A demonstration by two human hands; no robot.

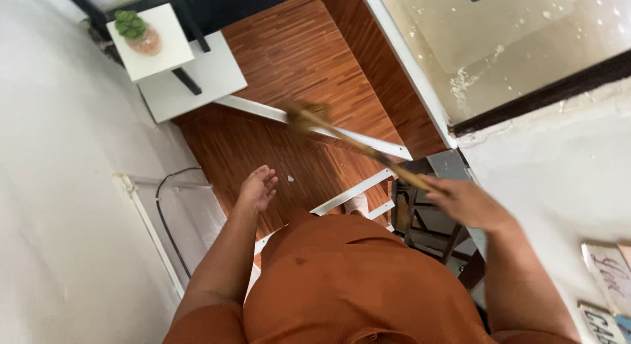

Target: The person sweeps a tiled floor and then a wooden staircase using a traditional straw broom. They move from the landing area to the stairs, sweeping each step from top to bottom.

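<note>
My right hand [468, 202] grips the wooden handle of a broom [355, 143] that slants up and to the left. The blurred bristle head [306, 116] is over the reddish wooden floor [289, 61], beside a white floor strip [263, 111]. Out over the floor, my left hand [258, 187] hangs with its fingers apart and nothing in it. A small pale scrap [290, 178] lies on the floor just right of that hand. My rust-orange clothing fills the lower middle of the view, and one foot [357, 203] shows below it.
A white two-level shelf [197, 74] with a small potted green plant [138, 31] stands at the upper left against a white wall. A black cable [164, 206] runs along the wall's base. A glass pane [499, 41] and white ledge are at right, with signs [608, 278] lower right.
</note>
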